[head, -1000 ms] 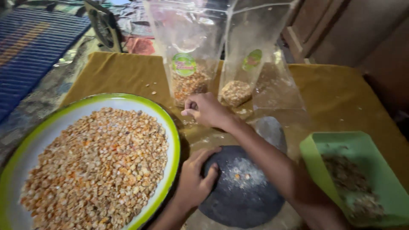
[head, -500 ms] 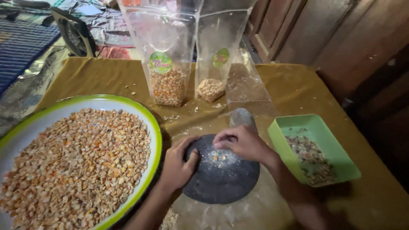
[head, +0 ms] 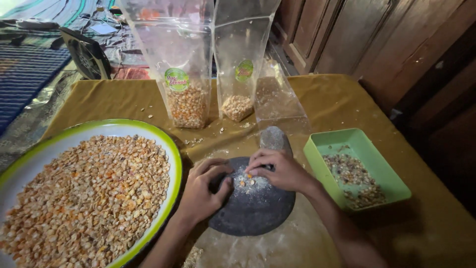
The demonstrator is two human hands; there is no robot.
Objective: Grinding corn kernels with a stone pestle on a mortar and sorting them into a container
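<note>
Surface: one, under an ochre cloth.
Tray: one round, green-rimmed, heaped with kernels, left of the slab.
Pouches: two clear upright, one fuller than the other; a third lies behind the slab.
Tub: one green, right, holding scraps.
Slab: one dark stone, centre.
Left hand: curled loose on the slab's edge, grip holding nothing.
Right hand: fingertips pinched narrow over the kernels.
Kernels: a few on the slab.
</note>
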